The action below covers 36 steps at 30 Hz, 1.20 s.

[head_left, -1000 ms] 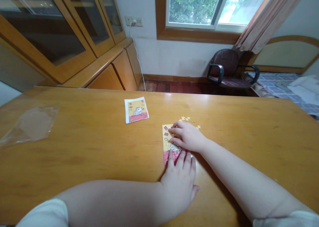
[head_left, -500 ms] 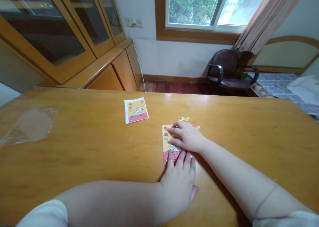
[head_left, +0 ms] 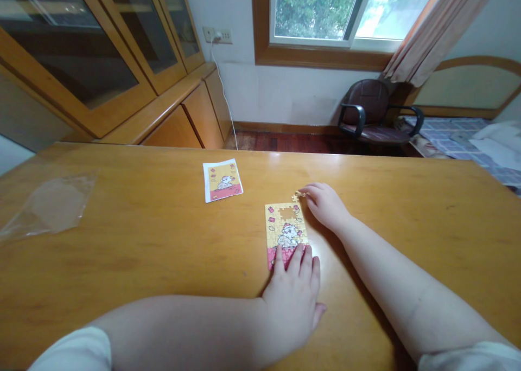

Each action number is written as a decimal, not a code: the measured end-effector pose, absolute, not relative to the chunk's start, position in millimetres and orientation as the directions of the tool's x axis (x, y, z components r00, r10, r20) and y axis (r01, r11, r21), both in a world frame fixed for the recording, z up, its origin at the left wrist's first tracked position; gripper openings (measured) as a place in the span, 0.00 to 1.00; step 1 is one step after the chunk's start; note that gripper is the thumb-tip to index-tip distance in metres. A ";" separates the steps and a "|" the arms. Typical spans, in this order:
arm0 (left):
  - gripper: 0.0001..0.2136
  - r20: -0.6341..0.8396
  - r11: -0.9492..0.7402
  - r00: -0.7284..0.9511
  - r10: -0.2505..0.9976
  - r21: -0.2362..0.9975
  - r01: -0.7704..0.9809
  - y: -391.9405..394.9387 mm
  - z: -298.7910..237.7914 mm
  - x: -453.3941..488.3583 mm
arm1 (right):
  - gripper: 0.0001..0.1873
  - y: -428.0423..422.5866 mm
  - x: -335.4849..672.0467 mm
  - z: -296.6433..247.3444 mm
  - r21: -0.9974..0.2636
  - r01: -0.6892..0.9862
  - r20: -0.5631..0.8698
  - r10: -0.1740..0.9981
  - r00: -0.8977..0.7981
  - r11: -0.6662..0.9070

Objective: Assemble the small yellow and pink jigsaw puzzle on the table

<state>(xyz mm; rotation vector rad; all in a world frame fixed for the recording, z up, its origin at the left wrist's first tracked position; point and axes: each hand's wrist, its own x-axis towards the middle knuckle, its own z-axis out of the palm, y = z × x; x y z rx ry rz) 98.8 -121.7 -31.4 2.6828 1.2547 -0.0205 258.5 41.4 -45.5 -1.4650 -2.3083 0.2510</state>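
Observation:
A mostly assembled jigsaw puzzle lies on the wooden table, showing a white animal on yellow above a pink band. Near its top, a gap shows bare table. My left hand rests flat with fingers spread over the puzzle's lower pink edge. Just beyond the top right corner, loose yellow puzzle pieces lie in a small cluster. There my right hand has its fingers drawn together, the tips on a puzzle piece at the cluster; the hand partly hides the pieces.
A picture card with the same design lies farther back and left. On the table's left is a clear plastic bag. Past the table stand a glass-door cabinet and an office chair.
My right hand has moved off the puzzle, up and right to the loose pieces, uncovering the animal picture and the gap. My left hand stays in place.

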 end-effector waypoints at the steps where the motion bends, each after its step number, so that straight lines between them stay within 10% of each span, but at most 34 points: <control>1: 0.32 -0.097 -0.627 0.643 0.759 0.157 0.763 -121.4 -29.6 98.7 | 0.16 41.3 258.2 -45.8 -0.346 0.819 0.235 0.888 -0.397 0.457; 12: 0.33 -0.103 -0.632 0.647 0.755 0.145 0.761 -120.9 -29.5 98.4 | 0.13 44.1 263.9 -40.5 -0.321 0.928 0.144 0.979 -0.147 0.187; 36: 0.33 -0.060 -0.635 0.641 0.765 0.096 0.766 -122.8 -31.2 97.3 | 0.04 47.2 263.5 -44.1 -0.353 0.910 0.003 0.973 -0.232 0.218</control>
